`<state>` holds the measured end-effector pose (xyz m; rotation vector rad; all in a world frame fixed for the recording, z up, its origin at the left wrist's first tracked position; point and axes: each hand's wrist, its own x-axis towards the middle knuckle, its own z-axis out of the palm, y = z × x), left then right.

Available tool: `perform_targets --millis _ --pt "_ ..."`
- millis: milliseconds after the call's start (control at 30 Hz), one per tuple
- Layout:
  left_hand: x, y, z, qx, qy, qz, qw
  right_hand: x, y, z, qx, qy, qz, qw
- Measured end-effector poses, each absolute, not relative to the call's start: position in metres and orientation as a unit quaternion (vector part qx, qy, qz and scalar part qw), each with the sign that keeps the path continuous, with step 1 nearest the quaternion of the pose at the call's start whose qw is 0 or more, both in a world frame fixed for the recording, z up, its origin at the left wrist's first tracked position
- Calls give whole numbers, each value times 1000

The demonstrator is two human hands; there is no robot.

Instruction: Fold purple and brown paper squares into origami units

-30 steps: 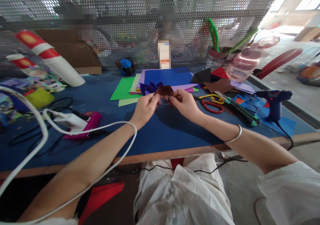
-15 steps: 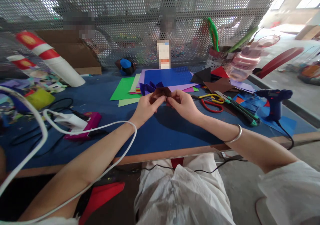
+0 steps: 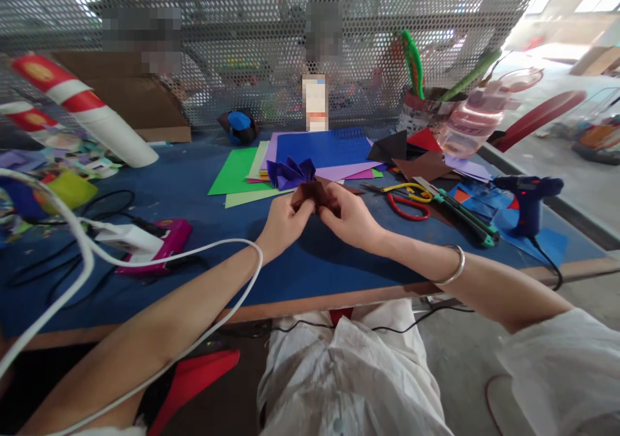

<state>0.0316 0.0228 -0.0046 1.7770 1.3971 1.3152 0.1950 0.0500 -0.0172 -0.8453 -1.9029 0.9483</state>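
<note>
Between both hands is a small piece of dark brown paper (image 3: 314, 192), held a little above the blue tabletop near the middle of the head view. My left hand (image 3: 285, 219) pinches its left side with thumb and fingers. Closed on the right side of the same paper is my right hand (image 3: 351, 216). A folded purple paper piece (image 3: 290, 172) with pointed tips lies just beyond my left hand. Behind it is a stack of coloured sheets with a blue one (image 3: 324, 148) on top.
Red-yellow scissors (image 3: 409, 207), a green cutter (image 3: 467, 216) and a glue gun (image 3: 530, 200) lie to the right. A pink bottle (image 3: 469, 126) stands behind them. At left are a magenta power strip (image 3: 169, 242) and a white cable (image 3: 213, 249) crossing my left forearm.
The brown paper has turned in my fingers, and its shape looks more bunched. More of the purple folded piece shows. The whole view has shifted slightly.
</note>
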Motion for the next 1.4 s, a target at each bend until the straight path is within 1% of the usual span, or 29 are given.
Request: perform_targets --millis 233,367,467,600,867,967,1033,1167,1233,1400 --pt "28 33 -9 639 530 468 305 198 73 -16 -363 -713 418 431" --pt "21 36 -7 630 544 467 298 214 104 -6 -406 -664 399 486" --pt "19 37 -8 634 548 461 293 224 120 -3 -430 -653 380 494" --pt "20 37 -8 639 544 453 301 227 127 -8 -439 -691 343 461" --pt "22 32 -2 627 542 460 318 227 119 -22 -399 -829 195 339" --pt "21 33 -3 616 538 471 329 228 118 -23 -392 -850 152 319" --pt "20 36 -5 601 535 491 333 229 118 -21 -386 -852 124 331" --pt "17 41 -7 545 520 556 352 224 109 -12 -358 -847 84 385" --pt "18 42 -6 523 502 569 388 219 99 -10 -328 -850 81 405" --pt "24 37 -2 512 452 545 486 209 75 -9 -264 -855 117 431"
